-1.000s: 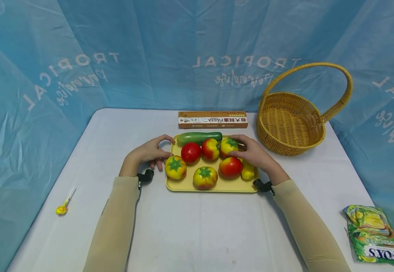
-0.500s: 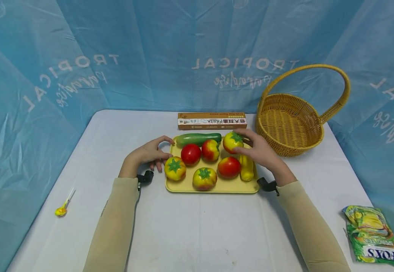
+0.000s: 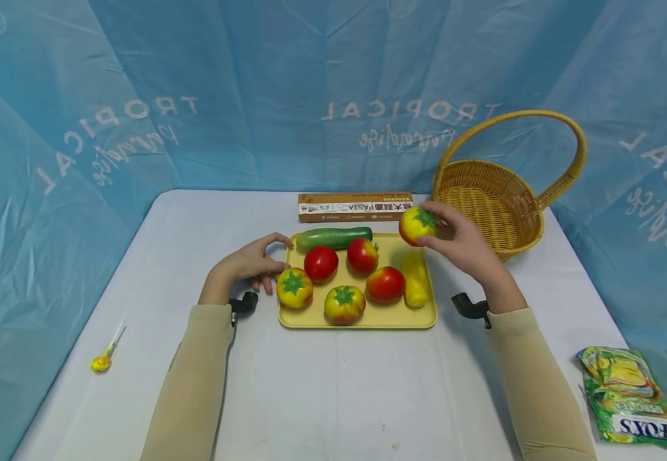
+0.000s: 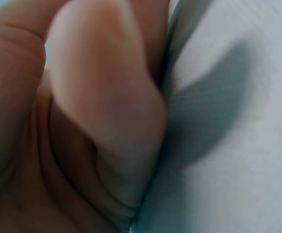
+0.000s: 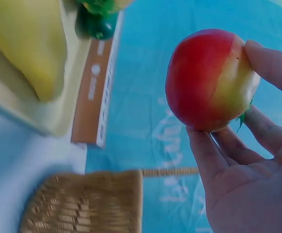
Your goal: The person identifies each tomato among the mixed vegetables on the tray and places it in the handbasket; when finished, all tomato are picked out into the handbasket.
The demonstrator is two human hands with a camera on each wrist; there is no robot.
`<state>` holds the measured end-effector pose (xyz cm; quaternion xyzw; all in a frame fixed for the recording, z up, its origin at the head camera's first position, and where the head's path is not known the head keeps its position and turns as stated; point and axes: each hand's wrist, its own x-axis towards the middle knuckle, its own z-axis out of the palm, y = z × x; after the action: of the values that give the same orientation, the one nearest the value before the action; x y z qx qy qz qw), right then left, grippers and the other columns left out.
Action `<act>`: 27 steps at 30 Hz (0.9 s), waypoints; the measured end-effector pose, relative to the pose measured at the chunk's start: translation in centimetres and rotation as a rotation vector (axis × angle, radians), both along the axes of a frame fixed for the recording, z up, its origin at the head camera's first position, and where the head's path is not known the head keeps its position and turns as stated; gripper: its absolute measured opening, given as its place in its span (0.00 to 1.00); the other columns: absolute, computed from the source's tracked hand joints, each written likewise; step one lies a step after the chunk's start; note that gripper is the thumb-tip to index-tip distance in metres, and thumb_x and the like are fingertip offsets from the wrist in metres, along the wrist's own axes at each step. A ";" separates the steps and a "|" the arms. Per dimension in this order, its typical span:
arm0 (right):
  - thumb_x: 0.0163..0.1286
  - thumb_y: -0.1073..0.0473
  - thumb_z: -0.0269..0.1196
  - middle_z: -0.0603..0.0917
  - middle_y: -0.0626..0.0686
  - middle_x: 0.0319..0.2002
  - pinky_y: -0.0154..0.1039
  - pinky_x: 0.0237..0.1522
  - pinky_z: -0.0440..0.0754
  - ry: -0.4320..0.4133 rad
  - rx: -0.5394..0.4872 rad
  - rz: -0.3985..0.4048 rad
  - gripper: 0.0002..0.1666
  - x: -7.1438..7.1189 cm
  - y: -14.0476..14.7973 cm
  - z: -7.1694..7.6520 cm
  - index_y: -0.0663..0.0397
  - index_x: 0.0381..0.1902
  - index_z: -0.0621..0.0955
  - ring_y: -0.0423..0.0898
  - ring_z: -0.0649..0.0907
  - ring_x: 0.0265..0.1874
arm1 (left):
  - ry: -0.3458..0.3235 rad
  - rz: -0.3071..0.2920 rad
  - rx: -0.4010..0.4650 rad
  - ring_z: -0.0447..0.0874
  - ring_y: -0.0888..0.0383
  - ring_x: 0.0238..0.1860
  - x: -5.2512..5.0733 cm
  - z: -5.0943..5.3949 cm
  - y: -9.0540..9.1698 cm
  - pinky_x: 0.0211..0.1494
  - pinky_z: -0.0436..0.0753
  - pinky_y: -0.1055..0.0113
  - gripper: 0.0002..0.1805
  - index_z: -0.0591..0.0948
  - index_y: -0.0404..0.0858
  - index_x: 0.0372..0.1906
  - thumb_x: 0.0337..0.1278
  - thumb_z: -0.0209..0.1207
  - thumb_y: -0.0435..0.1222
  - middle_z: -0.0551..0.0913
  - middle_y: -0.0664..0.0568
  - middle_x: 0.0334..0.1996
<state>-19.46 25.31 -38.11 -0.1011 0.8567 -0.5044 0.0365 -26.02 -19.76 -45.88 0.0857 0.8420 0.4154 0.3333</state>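
Between thumb and fingers, my right hand (image 3: 465, 244) grips a yellow-red tomato with a green top (image 3: 417, 225), raised over the tray's back right corner beside the basket (image 3: 486, 208). The right wrist view shows the same tomato (image 5: 211, 80) pinched at the fingertips. My left hand (image 3: 247, 261) rests at the left rim of the yellow tray (image 3: 379, 317), thumb and forefinger spread near another green-topped tomato (image 3: 294, 288). On the tray also lie a cucumber (image 3: 333, 237), a red tomato (image 3: 321, 264), several more red and yellow-red ones and a yellow vegetable (image 3: 415, 282).
A pasta box (image 3: 355, 207) lies behind the tray. The wicker basket's tall handle arches up at the back right. A green snack bag (image 3: 633, 400) lies at the right front, and a lollipop (image 3: 103, 360) on the left. Blue sheeting hangs behind and along both sides.
My right hand has lifted the green-topped tomato off the tray and moved it right, towards the basket. The yellow vegetable is now uncovered. My left hand has stayed at the tray's left side.
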 end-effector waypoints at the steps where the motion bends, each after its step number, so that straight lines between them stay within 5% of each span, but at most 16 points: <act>1: 0.75 0.52 0.70 0.69 0.54 0.78 0.60 0.77 0.71 0.004 0.000 -0.014 0.40 0.0 0.3 0.1 0.45 0.80 0.69 0.59 0.73 0.76 | -0.001 0.002 0.001 0.88 0.53 0.19 0.0 0.0 0.0 0.22 0.79 0.68 0.34 0.64 0.54 0.75 0.71 0.66 0.47 0.88 0.48 0.28; 14: 0.73 0.45 0.71 0.66 0.55 0.81 0.58 0.80 0.67 -0.026 0.047 -0.224 0.45 -0.3 5.2 0.4 0.41 0.82 0.66 0.59 0.69 0.80 | -0.005 0.005 0.006 0.88 0.53 0.19 0.1 0.0 0.0 0.23 0.79 0.69 0.34 0.63 0.54 0.74 0.71 0.66 0.46 0.88 0.48 0.28; 27: 0.74 0.40 0.68 0.64 0.57 0.83 0.60 0.78 0.70 -0.061 0.034 -0.323 0.46 -0.9 7.8 -0.8 0.38 0.84 0.64 0.60 0.68 0.80 | 0.001 0.010 0.015 0.88 0.51 0.19 0.0 -0.1 0.0 0.22 0.79 0.68 0.31 0.64 0.55 0.73 0.72 0.65 0.45 0.88 0.46 0.28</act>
<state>-20.40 33.13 -38.86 0.0541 0.8689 -0.4918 -0.0173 -26.02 -19.79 -45.94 0.0841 0.8395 0.4232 0.3304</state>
